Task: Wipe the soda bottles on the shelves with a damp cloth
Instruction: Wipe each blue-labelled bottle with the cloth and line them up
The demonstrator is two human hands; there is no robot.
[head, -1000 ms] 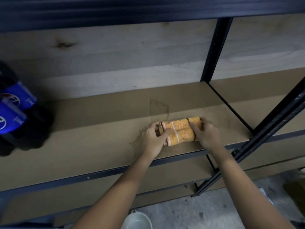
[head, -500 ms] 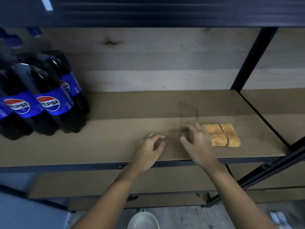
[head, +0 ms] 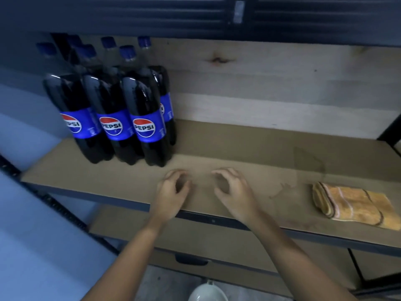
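On the shelf (head: 217,148), toward its left end and pushed back near the rear edge, the soda bottles (head: 121,109) stand upright in a tight cluster, shoulder to shoulder, labels facing out. A front row of three is plain to see, with more blue caps showing behind. Packed this closely they prop one another, which probably means each has to be drawn out or turned on the spot to reach all of its sides.

Near the shelf's right end, close to the front edge, lies the damp cloth (head: 351,205), folded flat and well apart from the bottles. Nobody is touching it. Between it and the hands a wet stain (head: 308,161) darkens the board, likely left by the cloth itself, so it seems to be parked there within reach while both hands are free for something else.

Both hands hover over the middle of the shelf, just in front of the bottle cluster. The left hand (head: 173,187) has loosely curled fingers and holds nothing; the right hand (head: 232,190) is likewise relaxed and empty. Whether the fingertips touch the board cannot be told. Their position, nearer the bottles than the cloth, suggests a reach for a bottle, perhaps the nearest front one, to bring it forward before wiping.

Below the shelf's front edge a lower shelf (head: 195,233) shows, and at the bottom a white bowl (head: 206,292) sits on the floor, possibly the water for wetting the cloth.
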